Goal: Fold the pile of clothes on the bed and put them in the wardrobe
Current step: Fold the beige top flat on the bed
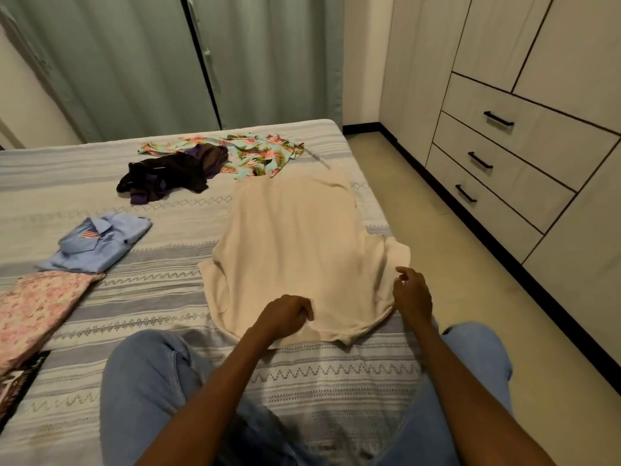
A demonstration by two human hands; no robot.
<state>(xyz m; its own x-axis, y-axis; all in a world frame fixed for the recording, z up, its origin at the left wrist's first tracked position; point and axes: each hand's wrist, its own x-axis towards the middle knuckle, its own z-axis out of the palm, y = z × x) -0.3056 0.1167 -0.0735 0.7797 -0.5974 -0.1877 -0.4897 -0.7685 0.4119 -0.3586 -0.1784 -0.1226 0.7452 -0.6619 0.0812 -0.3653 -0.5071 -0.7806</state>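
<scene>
Head view: a cream knitted garment lies spread flat on the striped grey-white bedspread. The left hand rests on its near hem with fingers curled under; whether they pinch cloth is hidden. The right hand hovers at its right edge, fingers loosely spread, holding nothing.

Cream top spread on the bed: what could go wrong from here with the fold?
1. The cream top lies close to the bed's right edge, so a sideways fold might drag it over onto the floor.
2. The left hand bunches the hem while the right hand sits at the side; uneven pulls may set creases.
3. Its far end nearly meets the floral shirt and could snag it.
</scene>
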